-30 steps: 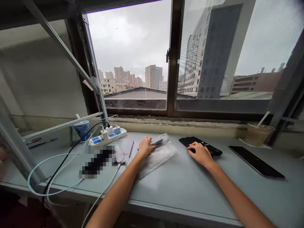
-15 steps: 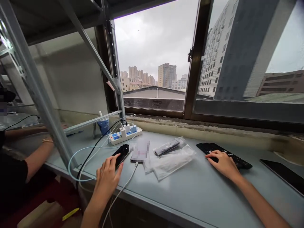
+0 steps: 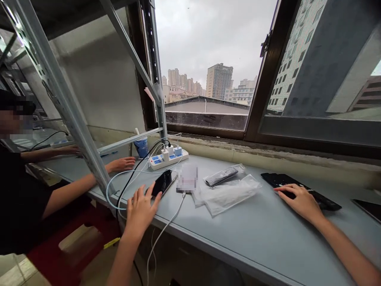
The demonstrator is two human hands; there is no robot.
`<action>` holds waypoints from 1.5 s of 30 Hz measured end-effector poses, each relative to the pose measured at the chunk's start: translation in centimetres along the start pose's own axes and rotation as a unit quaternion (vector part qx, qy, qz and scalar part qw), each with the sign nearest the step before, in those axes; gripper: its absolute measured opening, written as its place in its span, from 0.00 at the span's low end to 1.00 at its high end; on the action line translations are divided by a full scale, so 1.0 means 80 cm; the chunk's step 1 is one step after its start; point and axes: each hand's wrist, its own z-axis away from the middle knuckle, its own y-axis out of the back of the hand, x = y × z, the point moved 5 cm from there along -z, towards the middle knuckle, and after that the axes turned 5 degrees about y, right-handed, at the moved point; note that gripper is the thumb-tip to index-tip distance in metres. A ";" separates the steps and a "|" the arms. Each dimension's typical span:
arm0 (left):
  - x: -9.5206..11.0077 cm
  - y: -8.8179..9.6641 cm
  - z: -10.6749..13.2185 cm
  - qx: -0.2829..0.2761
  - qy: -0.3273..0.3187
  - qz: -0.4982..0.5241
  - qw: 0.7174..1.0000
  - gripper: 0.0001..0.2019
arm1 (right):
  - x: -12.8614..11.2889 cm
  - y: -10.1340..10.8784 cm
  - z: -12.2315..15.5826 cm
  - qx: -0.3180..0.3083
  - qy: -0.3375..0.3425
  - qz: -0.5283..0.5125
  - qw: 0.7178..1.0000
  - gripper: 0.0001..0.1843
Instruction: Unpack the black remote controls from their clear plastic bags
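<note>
The left hand (image 3: pixel 142 209) lies flat on the grey table (image 3: pixel 238 234) with fingers spread, fingertips touching the near end of a black phone (image 3: pixel 162 183); it grips nothing. The phone lies face up near the table's front edge, a white cable (image 3: pixel 162 234) running just beside it and over the edge. The right hand (image 3: pixel 299 200) rests loosely open on a black keyboard (image 3: pixel 300 190), well apart to the right. Between the hands lie clear plastic bags (image 3: pixel 230 192); one holds a dark remote (image 3: pixel 222 176), the nearer one's contents cannot be told. Behind the phone sits a white power strip (image 3: pixel 168 158) with chargers plugged in, and beside it a blue cup (image 3: pixel 142 147) with a straw. A co-worker's hand (image 3: pixel 120 164) rests on the table to the left.
</note>
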 end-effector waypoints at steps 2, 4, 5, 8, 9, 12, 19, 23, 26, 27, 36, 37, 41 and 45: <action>-0.014 0.014 -0.002 0.029 0.005 0.008 1.000 0.22 | -0.003 0.002 0.001 0.002 0.001 0.005 1.000 0.14; -0.026 0.024 -0.003 0.048 -0.005 0.009 0.999 0.20 | -0.005 0.003 0.001 0.004 0.003 0.007 1.000 0.14; -0.030 0.027 -0.003 0.051 -0.013 0.005 0.999 0.19 | -0.004 0.002 0.001 0.003 0.002 0.007 1.000 0.13; -0.033 0.024 -0.002 0.037 -0.038 -0.024 0.998 0.21 | -0.001 0.000 0.000 0.000 -0.005 0.008 1.000 0.14; -0.031 0.022 -0.001 0.026 -0.044 -0.037 0.998 0.24 | 0.000 -0.001 0.000 -0.001 -0.006 0.009 1.000 0.14; -0.026 0.015 -0.002 -0.007 -0.051 -0.063 0.997 0.31 | 0.004 -0.003 -0.001 -0.001 -0.008 0.005 1.000 0.14; -0.018 0.003 -0.016 -0.055 -0.070 -0.083 0.993 0.31 | 0.008 -0.004 -0.004 0.003 -0.001 -0.003 1.000 0.13; -0.004 -0.001 -0.027 -0.036 -0.075 -0.075 0.994 0.27 | 0.008 -0.003 -0.007 -0.004 -0.001 -0.014 1.000 0.13; 0.007 0.007 -0.032 -0.004 -0.047 -0.026 0.999 0.22 | 0.008 -0.003 -0.008 0.003 0.006 -0.014 1.000 0.13; 0.010 0.009 -0.034 -0.005 -0.040 -0.011 0.999 0.22 | 0.008 -0.003 -0.008 0.007 0.009 -0.013 1.000 0.13; 0.035 -0.026 -0.067 -0.102 0.041 0.008 0.994 0.37 | 0.010 -0.005 -0.008 0.044 0.042 -0.021 0.998 0.14; 0.037 -0.027 -0.069 -0.103 0.043 0.012 0.994 0.36 | 0.008 -0.004 -0.008 0.045 0.040 -0.024 0.998 0.14; 0.038 -0.019 -0.070 -0.111 0.047 0.035 0.992 0.35 | -0.012 0.008 -0.004 0.074 0.030 -0.022 0.997 0.16; 0.034 -0.005 -0.066 -0.127 0.058 0.066 0.988 0.35 | -0.066 0.036 0.001 0.146 0.071 -0.051 0.985 0.16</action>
